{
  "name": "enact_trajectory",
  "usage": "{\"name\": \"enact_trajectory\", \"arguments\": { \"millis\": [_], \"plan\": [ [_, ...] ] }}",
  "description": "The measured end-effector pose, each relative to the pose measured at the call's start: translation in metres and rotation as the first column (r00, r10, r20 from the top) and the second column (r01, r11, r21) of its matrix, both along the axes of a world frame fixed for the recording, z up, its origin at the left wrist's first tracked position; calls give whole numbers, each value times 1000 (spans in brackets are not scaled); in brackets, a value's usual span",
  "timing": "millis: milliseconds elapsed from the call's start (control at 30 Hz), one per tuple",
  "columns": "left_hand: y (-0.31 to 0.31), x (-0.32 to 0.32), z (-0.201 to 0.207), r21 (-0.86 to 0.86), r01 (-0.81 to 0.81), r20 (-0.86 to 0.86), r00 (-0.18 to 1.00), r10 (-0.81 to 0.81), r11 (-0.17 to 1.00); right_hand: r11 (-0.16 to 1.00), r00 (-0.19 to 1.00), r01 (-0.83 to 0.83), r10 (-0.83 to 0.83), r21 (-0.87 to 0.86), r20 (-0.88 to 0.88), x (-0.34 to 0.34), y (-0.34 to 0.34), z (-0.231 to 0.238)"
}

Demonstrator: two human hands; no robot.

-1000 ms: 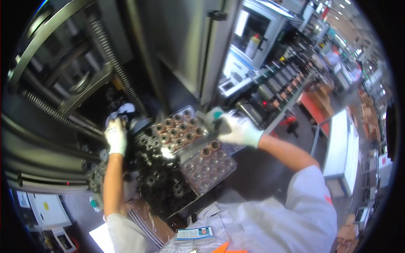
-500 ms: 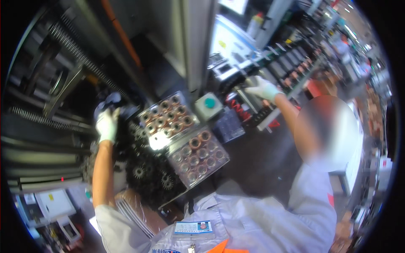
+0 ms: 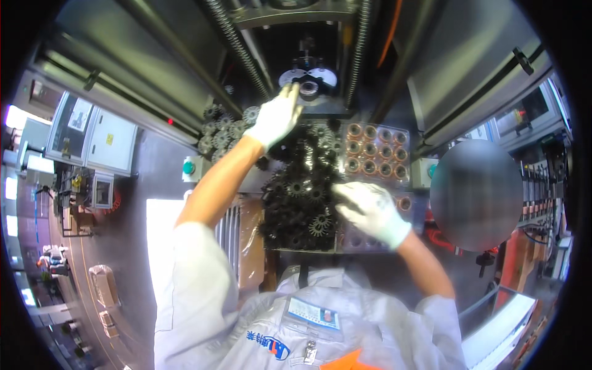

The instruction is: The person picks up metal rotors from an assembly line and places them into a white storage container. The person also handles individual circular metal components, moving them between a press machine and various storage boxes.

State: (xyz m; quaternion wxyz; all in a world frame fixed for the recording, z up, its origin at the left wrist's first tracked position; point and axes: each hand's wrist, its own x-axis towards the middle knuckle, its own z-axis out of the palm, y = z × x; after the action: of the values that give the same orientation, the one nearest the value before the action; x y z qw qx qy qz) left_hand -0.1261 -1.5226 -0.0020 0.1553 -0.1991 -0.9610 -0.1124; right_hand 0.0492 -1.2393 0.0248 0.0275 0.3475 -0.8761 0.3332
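My left hand [image 3: 279,118], in a white glove, reaches to the left side of the press fixture [image 3: 324,76]. Its fingers are stretched out, and nothing shows in them. A dark-centred ring part [image 3: 309,90] sits in the fixture, just right of the fingertips. My right hand [image 3: 371,208], also gloved, hovers at the right edge of a heap of black toothed discs [image 3: 302,209]. Its fingers point left, apart from the thumb, with nothing visible in them. Beneath that hand, a clear plastic tray is partly hidden; one copper-coloured ring [image 3: 404,203] shows at its right.
Copper-wound rings fill a clear tray [image 3: 377,151] right of the heap. More toothed discs [image 3: 217,132] lie at the left. Coil springs [image 3: 359,52] flank the fixture. Green-button boxes [image 3: 189,168] stand on both sides. A machine with a rack stands far right.
The view has swung toward the press. My right hand has left the machine at the right and come over the disc heap. My left hand remains by the fixture.
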Motion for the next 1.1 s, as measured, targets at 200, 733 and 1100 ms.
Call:
{"name": "enact_trajectory", "arguments": {
  "millis": [200,733,1100],
  "plan": [
    [-193,150,28,167,-459,-34,882,470,873,996,981,-64,73,56,-179,-51,-119,-23],
    [-161,154,-9,-39,-192,-37,981,191,981,856,684,288,130,-429,718,-83,-146,-20],
    [-144,178,5,-128,-155,-50,987,150,980,751,643,385,199,-537,739,-65,-60,19]
  ]
}}
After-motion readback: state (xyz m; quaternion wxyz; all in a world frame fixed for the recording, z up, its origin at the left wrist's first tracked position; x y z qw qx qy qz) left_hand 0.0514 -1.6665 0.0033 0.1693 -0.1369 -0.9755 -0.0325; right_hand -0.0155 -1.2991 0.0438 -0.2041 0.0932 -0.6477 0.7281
